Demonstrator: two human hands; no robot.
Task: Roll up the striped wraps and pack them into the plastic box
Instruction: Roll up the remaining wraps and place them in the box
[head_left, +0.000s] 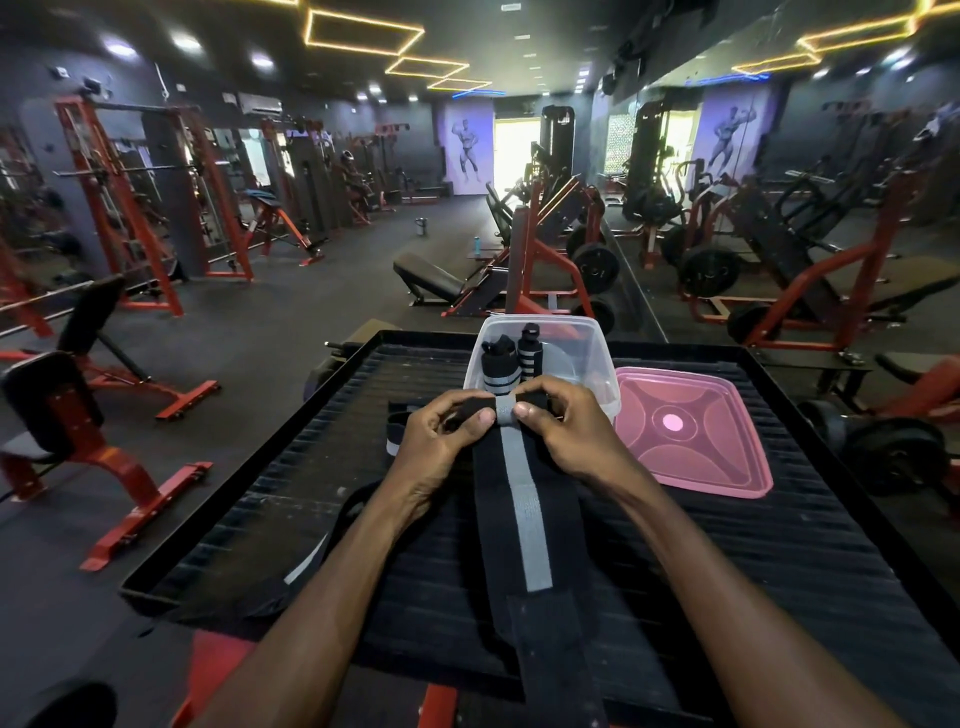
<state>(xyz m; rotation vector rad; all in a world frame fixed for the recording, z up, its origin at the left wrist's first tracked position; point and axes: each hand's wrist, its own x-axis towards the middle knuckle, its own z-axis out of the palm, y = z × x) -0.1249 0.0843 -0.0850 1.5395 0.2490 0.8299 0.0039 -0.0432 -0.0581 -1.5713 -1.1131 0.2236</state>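
Note:
A black wrap with a grey centre stripe (527, 519) lies stretched toward me on the black ribbed platform (753, 561). Its far end is curled into a small roll. My left hand (441, 441) and my right hand (566, 431) both pinch that rolled end, thumbs on top, just in front of the clear plastic box (597, 353). Two rolled striped wraps (498, 369) stand upright inside the box. Another striped wrap (322, 551) lies loose on the platform under my left forearm, partly hidden.
A pink lid (696, 431) lies flat to the right of the box. The platform has a raised rim (249, 457). Red and black gym machines, benches and weight plates stand around on the dark floor.

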